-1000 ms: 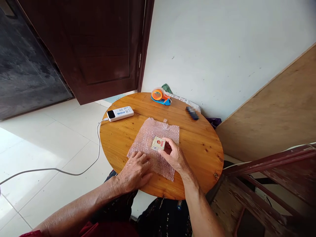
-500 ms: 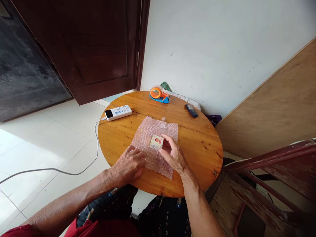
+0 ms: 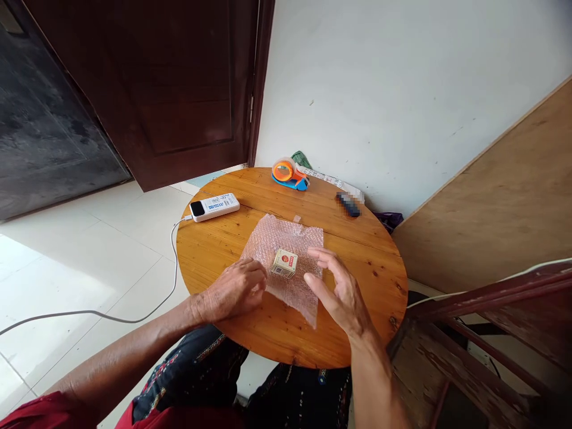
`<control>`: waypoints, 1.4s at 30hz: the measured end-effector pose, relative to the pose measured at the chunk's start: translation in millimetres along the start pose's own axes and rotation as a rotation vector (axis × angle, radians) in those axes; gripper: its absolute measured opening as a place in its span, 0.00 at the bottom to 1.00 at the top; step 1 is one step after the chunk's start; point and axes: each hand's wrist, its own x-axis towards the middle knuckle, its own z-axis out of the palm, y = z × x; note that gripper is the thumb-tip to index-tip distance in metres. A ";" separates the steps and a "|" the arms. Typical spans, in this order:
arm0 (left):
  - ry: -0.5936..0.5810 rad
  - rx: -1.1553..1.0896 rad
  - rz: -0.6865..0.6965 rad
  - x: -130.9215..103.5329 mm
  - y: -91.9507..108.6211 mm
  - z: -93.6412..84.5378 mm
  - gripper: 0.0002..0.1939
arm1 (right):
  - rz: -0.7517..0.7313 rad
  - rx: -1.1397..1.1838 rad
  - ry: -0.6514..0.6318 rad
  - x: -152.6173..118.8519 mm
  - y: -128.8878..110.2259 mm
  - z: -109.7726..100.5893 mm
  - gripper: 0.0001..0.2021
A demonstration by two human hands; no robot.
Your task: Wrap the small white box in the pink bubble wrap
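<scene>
Small printed box rests on a sheet of bubble wrap, near its middle, with a red-marked face turned up, and the sheet lies on the round wooden table. The right hand is apart from the box, just to its right above the wrap, with thumb and fingers spread wide and nothing between them. The left hand is at the near left edge of the wrap, its fingers curled; they hide their own tips, so whether they pinch the sheet or merely rest on it cannot be told. The box looks like thin card, so it is probably light and stiff enough to keep its corners, though a hard squeeze on the broad faces could dent it. What is inside, if anything, does not show, so its true weight and fragility remain a guess. Its flat sides suit a thumb and fingertips set on opposite edges, with gentle pressure, since smooth printed card may slip a little. The wrap should be soft, springy and very light, apt to slide on the bare wood or curl up; its free edges and corners, clear of the box, seem the best places to take hold.
</scene>
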 end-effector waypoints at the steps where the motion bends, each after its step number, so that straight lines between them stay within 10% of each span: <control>1: 0.020 -0.035 -0.006 5.0 0.6 -5.0 0.06 | -0.028 -0.035 -0.056 -1.7 -8.5 -3.9 0.19; 5: 0.073 -0.041 -0.008 30.0 0.6 -18.1 0.06 | -0.078 -0.275 -0.169 -2.7 -27.1 -2.6 0.28; 10: 0.097 -0.006 -0.110 51.5 -5.8 -23.8 0.02 | -0.060 -0.434 -0.165 15.6 -16.0 10.2 0.04; 17: 0.081 -0.113 -0.131 58.5 -10.3 -18.8 0.33 | 0.079 -0.129 -0.203 34.5 9.0 8.1 0.06; 30: 0.013 -0.308 -0.211 79.0 -19.0 -3.5 0.02 | 0.177 -0.042 -0.132 29.7 6.3 8.9 0.08; 42: -0.033 -0.449 -0.226 72.8 -18.1 1.7 0.05 | 0.244 0.105 -0.157 22.1 12.3 8.9 0.07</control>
